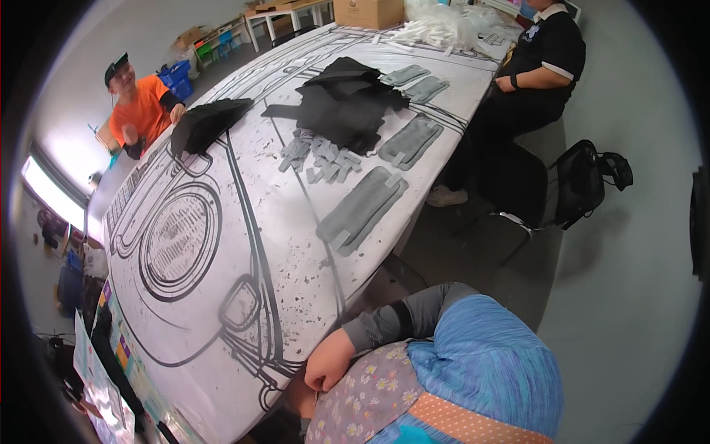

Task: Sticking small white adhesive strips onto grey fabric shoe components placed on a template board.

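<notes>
My right hand (329,362), in a grey sleeve with a black band, rests low at the table's near edge with its fingers curled in. What they hold, if anything, is hidden. My left hand (299,400) shows only in part just below it, its fingers out of sight. Both are in front of my flowered apron (377,385). Farther up the table lie grey padded fabric pieces (362,209) with small light tabs on them. Beside these is a loose heap of small grey fabric strips (319,155), next to a pile of black cut fabric (347,103).
The table (296,244) has a printed line-drawing cover. A person in orange (144,111) stands across it by black cloth (208,126). Another in black (547,59) sits at the far right, near a black chair (518,177). White strips (429,35) and a cardboard box (368,12) occupy the far end.
</notes>
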A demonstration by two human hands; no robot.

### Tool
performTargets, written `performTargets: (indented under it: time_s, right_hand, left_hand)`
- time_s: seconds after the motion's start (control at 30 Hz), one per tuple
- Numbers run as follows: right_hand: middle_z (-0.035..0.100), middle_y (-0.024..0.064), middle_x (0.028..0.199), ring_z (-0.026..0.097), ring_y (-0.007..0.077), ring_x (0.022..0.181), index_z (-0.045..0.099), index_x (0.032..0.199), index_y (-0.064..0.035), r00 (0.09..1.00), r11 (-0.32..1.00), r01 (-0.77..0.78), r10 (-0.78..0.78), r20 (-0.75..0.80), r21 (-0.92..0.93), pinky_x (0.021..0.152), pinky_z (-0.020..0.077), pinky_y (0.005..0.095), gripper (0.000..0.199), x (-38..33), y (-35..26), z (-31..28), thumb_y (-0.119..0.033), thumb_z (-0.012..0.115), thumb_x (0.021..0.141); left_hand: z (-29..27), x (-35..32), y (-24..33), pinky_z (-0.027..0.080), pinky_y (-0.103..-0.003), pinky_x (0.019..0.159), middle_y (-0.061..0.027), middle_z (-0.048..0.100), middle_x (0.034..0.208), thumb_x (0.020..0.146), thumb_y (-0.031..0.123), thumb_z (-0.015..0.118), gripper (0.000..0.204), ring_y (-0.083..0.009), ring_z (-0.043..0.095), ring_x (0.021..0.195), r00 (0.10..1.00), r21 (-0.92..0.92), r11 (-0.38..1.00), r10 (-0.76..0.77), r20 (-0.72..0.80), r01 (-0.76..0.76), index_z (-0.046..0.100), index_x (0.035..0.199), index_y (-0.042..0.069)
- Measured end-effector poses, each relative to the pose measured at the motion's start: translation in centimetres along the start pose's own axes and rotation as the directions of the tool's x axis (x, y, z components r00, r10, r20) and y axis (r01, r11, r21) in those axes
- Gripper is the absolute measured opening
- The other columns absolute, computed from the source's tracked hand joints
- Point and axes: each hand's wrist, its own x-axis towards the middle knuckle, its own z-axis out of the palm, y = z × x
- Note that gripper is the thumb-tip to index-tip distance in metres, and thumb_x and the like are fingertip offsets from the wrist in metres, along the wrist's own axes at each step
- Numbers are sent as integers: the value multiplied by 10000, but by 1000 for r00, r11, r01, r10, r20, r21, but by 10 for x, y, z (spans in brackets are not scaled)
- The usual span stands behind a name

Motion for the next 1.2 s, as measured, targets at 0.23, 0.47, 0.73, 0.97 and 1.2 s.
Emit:
performTargets:
  time_s: [0.23,0.47,0.73,0.97,1.2]
  right_hand:
    - [614,148,755,623,294,716,609,836,-39,854,992,52,13,-521,111,648,467,403,240,-24,-12,-47,-265,612,917]
    - [369,99,534,301,175,516,453,641,-5,695,972,9,164,-700,236,505,316,351,405,-49,18,-61,-253,610,921]
    - [438,66,519,396,157,485,504,633,-32,734,951,-51,243,-635,305,502,353,341,415,-45,17,-67,-314,617,916]
    - [468,114,551,421,260,486,524,654,-46,691,992,-54,119,-713,114,501,358,363,371,-39,29,-59,-286,624,919]
    - [457,128,550,420,242,485,524,655,-33,742,982,-95,180,-646,165,502,350,381,394,-43,14,-68,-301,619,929]
  left_hand:
    - [-4,-12,18,510,-298,751,-103,696,949,821,33,668,226,-166,656,857,999,22,999,-35,40,34,639,1028,-54]
    - [-44,-58,116,501,-329,702,-73,674,1003,925,213,671,148,-214,610,784,999,-356,934,27,-23,-34,660,1017,97]
    - [-59,-1,43,470,-375,840,-154,663,1001,832,15,657,135,-284,617,919,587,291,922,388,-710,-257,632,960,-21]
    - [-56,16,69,448,-434,930,-162,636,1136,805,34,677,242,-358,570,1075,663,491,865,426,-616,-99,636,1042,5]
    - [-57,19,70,476,-403,866,-132,641,1105,790,69,707,206,-322,583,1015,650,476,872,428,-628,-115,673,989,28]
